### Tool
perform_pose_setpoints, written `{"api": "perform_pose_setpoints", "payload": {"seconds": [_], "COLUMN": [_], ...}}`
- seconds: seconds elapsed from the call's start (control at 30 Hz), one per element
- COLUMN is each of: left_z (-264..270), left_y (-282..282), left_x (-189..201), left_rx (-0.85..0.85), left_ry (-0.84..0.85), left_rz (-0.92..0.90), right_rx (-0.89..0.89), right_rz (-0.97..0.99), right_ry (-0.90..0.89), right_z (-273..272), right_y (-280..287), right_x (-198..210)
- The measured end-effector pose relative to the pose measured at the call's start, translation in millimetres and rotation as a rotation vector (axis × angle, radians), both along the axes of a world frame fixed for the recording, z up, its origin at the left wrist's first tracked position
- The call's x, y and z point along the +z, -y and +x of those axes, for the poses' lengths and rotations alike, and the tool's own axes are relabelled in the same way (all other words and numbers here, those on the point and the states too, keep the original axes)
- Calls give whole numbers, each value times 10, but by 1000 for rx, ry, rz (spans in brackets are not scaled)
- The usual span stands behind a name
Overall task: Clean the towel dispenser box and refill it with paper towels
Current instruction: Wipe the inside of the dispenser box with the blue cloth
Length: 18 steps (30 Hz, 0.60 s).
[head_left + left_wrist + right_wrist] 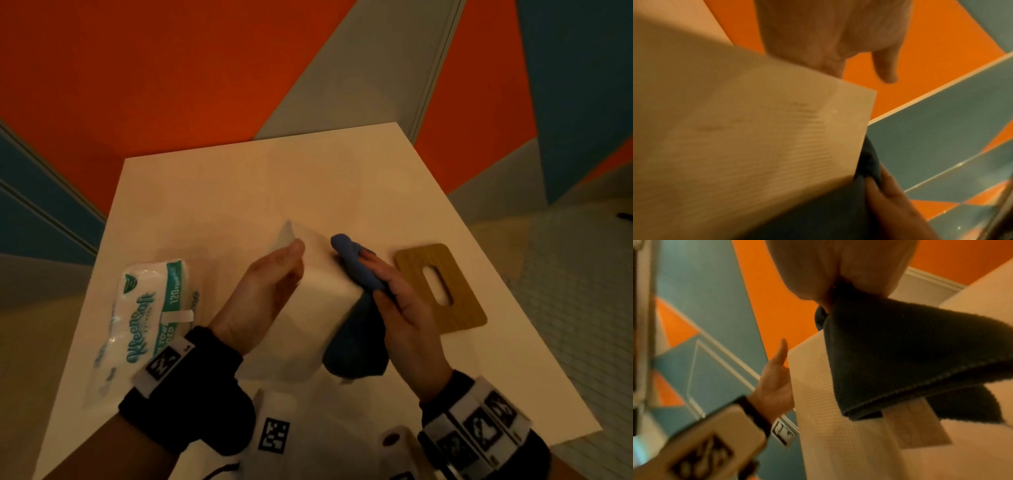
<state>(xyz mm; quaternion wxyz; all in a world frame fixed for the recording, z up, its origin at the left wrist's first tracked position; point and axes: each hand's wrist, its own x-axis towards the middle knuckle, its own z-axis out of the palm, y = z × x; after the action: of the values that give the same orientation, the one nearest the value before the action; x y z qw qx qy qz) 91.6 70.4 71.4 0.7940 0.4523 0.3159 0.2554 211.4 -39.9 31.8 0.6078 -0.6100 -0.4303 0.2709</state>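
Observation:
The white towel dispenser box [318, 291] is held tilted over the white table [239, 192]. My left hand [267, 284] grips its left side, thumb along the top edge. My right hand [400, 301] holds a folded blue cloth [356, 339] pressed against the box's right side. In the left wrist view the box [756, 138] shows a face with blurred print, and my left hand's [828, 32] fingers disappear behind it. In the right wrist view the dark cloth [900, 353] drapes from my right hand [838, 264] over the perforated box [838, 434].
A plastic-wrapped pack of paper towels [147, 308] lies on the table at the left. The wooden lid [469, 308] with a slot lies flat at the right, close to my right hand. Orange, blue and grey walls stand behind the table; tiled floor lies to the right.

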Motion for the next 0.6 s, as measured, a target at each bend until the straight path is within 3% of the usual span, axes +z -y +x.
{"api": "perform_pose_setpoints", "payload": {"seconds": [0.13, 0.23, 0.33, 0.47, 0.6], "left_z": [60, 78, 28, -61, -138], "left_y": [-86, -46, -13, 88, 140], "left_x": [-134, -213, -248, -276, -286], "left_rx": [128, 34, -17, -140, -155], "left_ry": [-113, -155, -171, -122, -139], "left_rz": [-45, -80, -91, -36, 103], "right_rx": [122, 208, 259, 253, 165], "right_rz": [-62, -46, -60, -45, 31], "right_ry": [278, 376, 362, 586, 212], "right_z": [-86, -147, -136, -63, 23], "right_y": [150, 263, 329, 351, 163], "right_x": [-236, -394, -405, -378, -242]}}
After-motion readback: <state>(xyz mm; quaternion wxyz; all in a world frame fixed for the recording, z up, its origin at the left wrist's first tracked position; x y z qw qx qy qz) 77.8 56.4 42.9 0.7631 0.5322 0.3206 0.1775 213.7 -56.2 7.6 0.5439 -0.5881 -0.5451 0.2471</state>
